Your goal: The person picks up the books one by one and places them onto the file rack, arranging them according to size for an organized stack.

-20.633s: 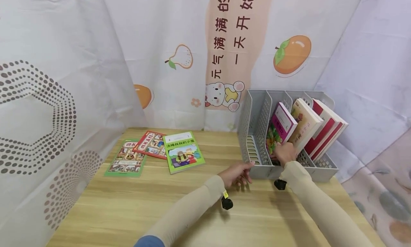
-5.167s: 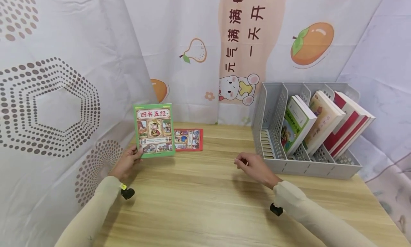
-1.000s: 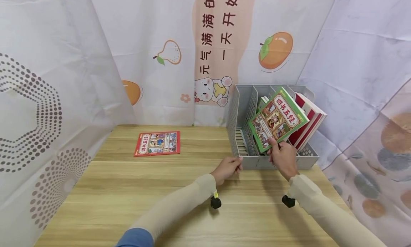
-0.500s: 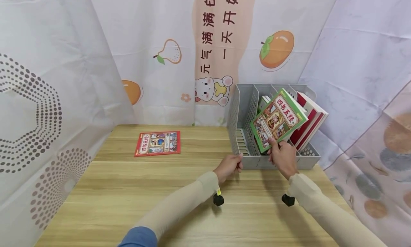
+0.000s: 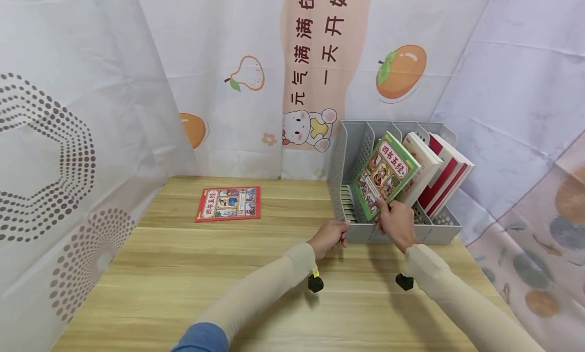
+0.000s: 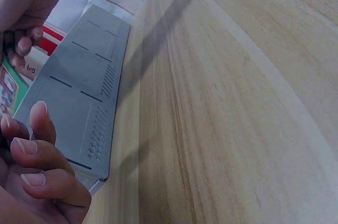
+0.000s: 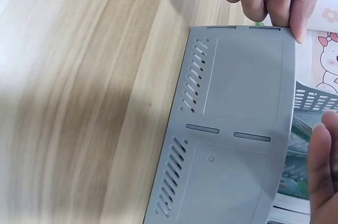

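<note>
A green-bordered comic-style book leans tilted in the grey book rack, apparently in the second compartment from the left. My right hand pinches its lower edge, thumb on the cover. At the rack's front left corner, my left hand grips the edge with curled fingers; the right wrist view shows that hand's thumb against the corner. Cream books and red-and-white books stand to the right of the green-bordered one. Another green book behind it is mostly hidden.
A red-bordered book lies flat on the wooden table at the back left. The rack's leftmost compartment shows its slotted floor. Printed curtains hang behind the table and on both sides.
The left hand held the green-bordered book above the table earlier; now the right hand has it in the rack, lower than a second ago. The purple-covered book is out of sight.
</note>
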Motion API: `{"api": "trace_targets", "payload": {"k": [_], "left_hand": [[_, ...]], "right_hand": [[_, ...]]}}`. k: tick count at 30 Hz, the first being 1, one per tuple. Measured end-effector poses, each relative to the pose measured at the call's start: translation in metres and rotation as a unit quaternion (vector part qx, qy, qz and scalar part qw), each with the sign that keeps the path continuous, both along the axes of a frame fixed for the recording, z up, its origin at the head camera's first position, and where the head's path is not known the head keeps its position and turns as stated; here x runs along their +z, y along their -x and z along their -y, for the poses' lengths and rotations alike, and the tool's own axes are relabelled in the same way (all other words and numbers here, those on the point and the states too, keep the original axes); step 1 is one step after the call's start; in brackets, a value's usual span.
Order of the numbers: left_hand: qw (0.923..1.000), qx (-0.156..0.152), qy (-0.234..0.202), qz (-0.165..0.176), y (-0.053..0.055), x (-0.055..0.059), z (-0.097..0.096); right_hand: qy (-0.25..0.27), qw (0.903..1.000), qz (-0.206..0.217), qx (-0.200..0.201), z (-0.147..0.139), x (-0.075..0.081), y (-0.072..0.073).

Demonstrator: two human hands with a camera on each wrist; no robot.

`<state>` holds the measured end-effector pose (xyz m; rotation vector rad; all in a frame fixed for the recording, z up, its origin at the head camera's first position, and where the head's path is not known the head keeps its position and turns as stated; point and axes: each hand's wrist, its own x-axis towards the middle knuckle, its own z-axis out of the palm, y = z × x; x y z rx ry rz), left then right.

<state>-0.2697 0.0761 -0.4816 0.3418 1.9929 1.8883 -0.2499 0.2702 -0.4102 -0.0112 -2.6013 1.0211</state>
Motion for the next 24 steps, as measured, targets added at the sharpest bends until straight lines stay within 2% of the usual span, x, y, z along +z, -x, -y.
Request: {"api": "trace_targets", "payload": {"k": [8,15,18,21,24], "left_hand": [[0.9999,0.003,0.008,0.011,0.000,0.003,0.000],[0.9998,-0.001,0.004,0.019,0.000,0.006,0.000],[0.9999,-0.004,0.003,0.016,0.001,0.007,0.000],[0.9999,-0.007,0.004,0.013,0.000,0.008,0.000],[0.9999,-0.005,0.007,0.013,-0.001,0.008,0.002]], "right_hand": [[-0.030,0.9968,0.073,0.013,0.008,0.000,0.021],[0.036,0.9895,0.139,0.016,0.020,0.008,0.044],[0.047,0.9854,0.163,0.020,0.024,0.009,0.052],[0.035,0.9851,0.168,0.015,0.027,0.010,0.057],[-0.007,0.9896,0.144,0.003,0.027,0.013,0.063]]}}
